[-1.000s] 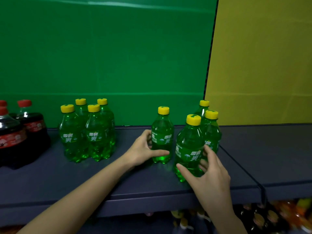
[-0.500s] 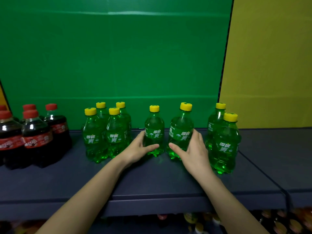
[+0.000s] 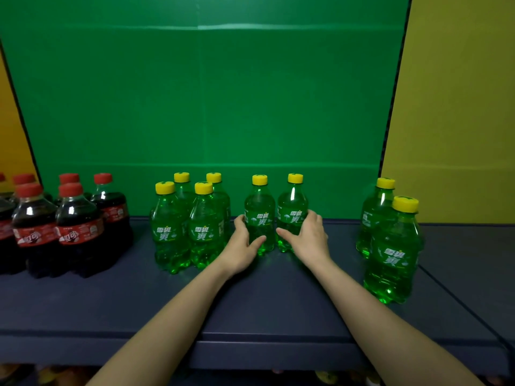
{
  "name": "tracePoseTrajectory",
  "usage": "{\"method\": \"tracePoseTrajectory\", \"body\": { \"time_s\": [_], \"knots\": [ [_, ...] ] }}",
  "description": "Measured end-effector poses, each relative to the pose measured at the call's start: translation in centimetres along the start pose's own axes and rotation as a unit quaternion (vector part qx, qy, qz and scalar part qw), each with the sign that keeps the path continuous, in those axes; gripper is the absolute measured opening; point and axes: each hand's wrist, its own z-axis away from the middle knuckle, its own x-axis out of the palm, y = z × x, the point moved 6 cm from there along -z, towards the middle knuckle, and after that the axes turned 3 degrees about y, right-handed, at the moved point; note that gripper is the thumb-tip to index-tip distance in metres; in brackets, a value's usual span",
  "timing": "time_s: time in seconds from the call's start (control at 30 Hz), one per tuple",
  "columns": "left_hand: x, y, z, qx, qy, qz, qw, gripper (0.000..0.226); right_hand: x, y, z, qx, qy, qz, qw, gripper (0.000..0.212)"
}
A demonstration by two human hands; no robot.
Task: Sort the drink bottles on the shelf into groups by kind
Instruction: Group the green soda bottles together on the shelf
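Two green bottles with yellow caps stand upright side by side at the shelf's middle. My left hand (image 3: 243, 245) wraps the lower part of the left bottle (image 3: 259, 211). My right hand (image 3: 306, 236) grips the right bottle (image 3: 292, 210). Just left of them stands a tight cluster of several green bottles (image 3: 189, 227). Two more green bottles (image 3: 390, 246) stand apart at the right, one in front of the other. Several dark cola bottles (image 3: 64, 221) with red caps are grouped at the far left.
The dark blue shelf (image 3: 264, 307) has a front lip and a seam at the right where another shelf section begins. Green and yellow panels form the back wall. More bottles show dimly on a lower shelf beneath.
Both hands have slid their green bottles left and back, toward the green cluster; the right-hand bottle now stands upright beside the left one. The view has shifted, showing more cola bottles.
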Motion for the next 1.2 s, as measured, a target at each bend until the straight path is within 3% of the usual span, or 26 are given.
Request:
{"method": "tracePoseTrajectory", "body": {
  "time_s": [0.23,0.43,0.8,0.93,1.07,1.2],
  "knots": [
    [0.1,-0.2,-0.4,-0.011,0.045,-0.025,0.999,0.061,0.9,0.2,-0.4,-0.026,0.01,-0.005,1.0,0.08],
    [-0.4,0.0,-0.3,-0.019,0.13,-0.075,0.989,0.068,1.6,1.4,-0.3,-0.02,-0.038,-0.03,0.999,0.075],
    [-0.2,-0.2,-0.4,-0.047,0.12,-0.099,0.987,0.071,2.3,0.7,0.1,-0.046,-0.033,-0.029,0.998,0.073],
    [-0.2,-0.2,-0.1,-0.06,0.116,-0.083,0.988,0.073,2.2,0.3,0.5,-0.041,-0.069,-0.019,0.997,0.075],
    [-0.2,0.9,1.3,-0.053,0.094,-0.043,0.993,0.074,-0.8,-0.4,3.5,-0.101,-0.104,0.01,0.989,0.076],
    [-0.4,2.4,4.1,0.002,0.132,-0.007,0.991,0.056,-6.9,0.3,8.7,-0.177,-0.057,-0.068,0.98,0.052]
  ]
}}
